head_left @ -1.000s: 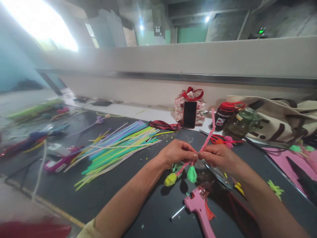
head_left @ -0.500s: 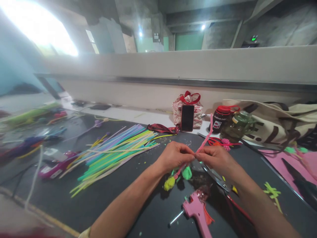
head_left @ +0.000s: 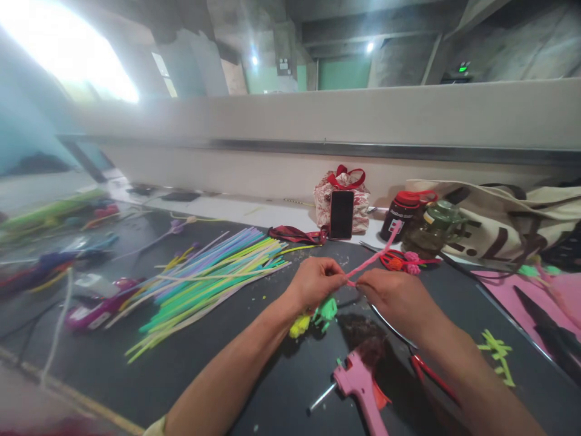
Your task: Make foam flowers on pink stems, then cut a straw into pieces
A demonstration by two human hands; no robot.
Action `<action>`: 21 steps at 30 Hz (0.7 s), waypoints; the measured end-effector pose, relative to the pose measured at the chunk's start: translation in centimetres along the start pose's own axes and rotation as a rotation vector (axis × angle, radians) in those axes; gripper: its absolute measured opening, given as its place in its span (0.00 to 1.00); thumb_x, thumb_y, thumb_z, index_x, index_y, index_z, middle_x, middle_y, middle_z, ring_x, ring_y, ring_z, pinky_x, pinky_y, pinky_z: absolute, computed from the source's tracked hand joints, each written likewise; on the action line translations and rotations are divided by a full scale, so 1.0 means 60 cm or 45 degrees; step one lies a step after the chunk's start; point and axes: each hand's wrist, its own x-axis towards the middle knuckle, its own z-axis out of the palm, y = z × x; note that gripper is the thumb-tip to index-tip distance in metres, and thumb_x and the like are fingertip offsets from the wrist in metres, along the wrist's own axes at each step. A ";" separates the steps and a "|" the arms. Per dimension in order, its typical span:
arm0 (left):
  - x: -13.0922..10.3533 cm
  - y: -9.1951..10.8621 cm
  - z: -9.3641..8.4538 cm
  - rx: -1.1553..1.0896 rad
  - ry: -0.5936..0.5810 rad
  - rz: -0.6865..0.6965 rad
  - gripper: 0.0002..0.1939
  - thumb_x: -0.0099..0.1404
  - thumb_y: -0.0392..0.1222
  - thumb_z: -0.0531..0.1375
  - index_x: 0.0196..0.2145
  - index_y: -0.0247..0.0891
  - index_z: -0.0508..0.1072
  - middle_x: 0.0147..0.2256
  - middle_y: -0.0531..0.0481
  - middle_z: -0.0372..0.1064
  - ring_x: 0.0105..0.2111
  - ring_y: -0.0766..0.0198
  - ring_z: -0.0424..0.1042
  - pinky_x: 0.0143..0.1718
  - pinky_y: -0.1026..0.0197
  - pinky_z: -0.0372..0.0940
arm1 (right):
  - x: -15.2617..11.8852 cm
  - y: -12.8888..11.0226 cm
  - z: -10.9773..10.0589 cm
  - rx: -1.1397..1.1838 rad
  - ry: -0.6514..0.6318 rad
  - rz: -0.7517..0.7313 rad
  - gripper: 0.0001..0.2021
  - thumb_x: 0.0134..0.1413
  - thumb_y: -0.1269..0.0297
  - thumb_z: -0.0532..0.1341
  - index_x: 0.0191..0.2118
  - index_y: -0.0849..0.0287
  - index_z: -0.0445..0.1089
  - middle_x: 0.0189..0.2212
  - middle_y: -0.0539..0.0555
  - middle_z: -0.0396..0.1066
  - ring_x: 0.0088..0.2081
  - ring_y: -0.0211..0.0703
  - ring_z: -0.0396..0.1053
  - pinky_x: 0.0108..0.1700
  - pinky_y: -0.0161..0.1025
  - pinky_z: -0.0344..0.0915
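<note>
My left hand pinches a pink pipe cleaner between thumb and fingertips, and its long free end slants up to the right. My right hand is closed beside it, fingertips at a short pink piece close to the left fingers. Beneath my left hand hang a green fuzzy bloom and a yellow one, partly hidden by the hand. A pink glue gun lies on the dark table below both hands. Under my right wrist, a red-handled tool is mostly covered.
Left of my hands lies a spread of coloured pipe cleaners, with a purple glue gun beyond. A phone leans on a patterned bag at the back. Bottles, a canvas bag and black scissors stand or lie to the right.
The pink pipe cleaner has tipped from nearly upright to slanting right. My left hand and the hanging blooms have shifted slightly left; my right hand has turned, knuckles more on top.
</note>
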 end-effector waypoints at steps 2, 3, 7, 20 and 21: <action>-0.002 0.004 -0.003 0.282 0.047 0.091 0.09 0.51 0.45 0.56 0.24 0.37 0.72 0.17 0.56 0.61 0.18 0.71 0.57 0.20 0.67 0.47 | 0.000 -0.006 0.006 -0.199 0.006 -0.015 0.12 0.56 0.65 0.50 0.30 0.58 0.70 0.26 0.54 0.71 0.29 0.42 0.67 0.25 0.35 0.50; -0.004 0.007 -0.004 0.410 0.062 0.149 0.10 0.52 0.45 0.56 0.24 0.37 0.72 0.17 0.55 0.62 0.19 0.70 0.58 0.21 0.67 0.47 | 0.001 -0.008 0.009 -0.261 0.004 -0.019 0.12 0.55 0.66 0.50 0.30 0.58 0.70 0.26 0.54 0.71 0.29 0.43 0.67 0.24 0.35 0.48; -0.014 0.020 -0.009 0.794 0.030 0.362 0.09 0.56 0.43 0.53 0.26 0.40 0.72 0.23 0.52 0.68 0.25 0.65 0.64 0.23 0.65 0.48 | 0.004 -0.007 0.020 -0.280 0.056 -0.014 0.11 0.55 0.65 0.50 0.30 0.57 0.69 0.27 0.51 0.71 0.28 0.41 0.68 0.23 0.35 0.46; -0.009 0.011 -0.022 0.408 -0.392 0.705 0.08 0.56 0.37 0.54 0.30 0.39 0.73 0.30 0.50 0.70 0.33 0.66 0.66 0.37 0.66 0.56 | 0.009 0.035 0.008 0.461 -0.303 0.011 0.14 0.52 0.59 0.52 0.24 0.59 0.69 0.18 0.47 0.66 0.22 0.34 0.61 0.22 0.31 0.49; -0.012 0.013 -0.024 0.274 -0.430 0.676 0.08 0.56 0.38 0.55 0.31 0.39 0.73 0.30 0.50 0.70 0.32 0.67 0.66 0.37 0.67 0.56 | 0.007 0.041 0.004 0.654 -0.383 0.017 0.14 0.52 0.58 0.53 0.24 0.60 0.69 0.17 0.47 0.64 0.21 0.34 0.60 0.22 0.30 0.50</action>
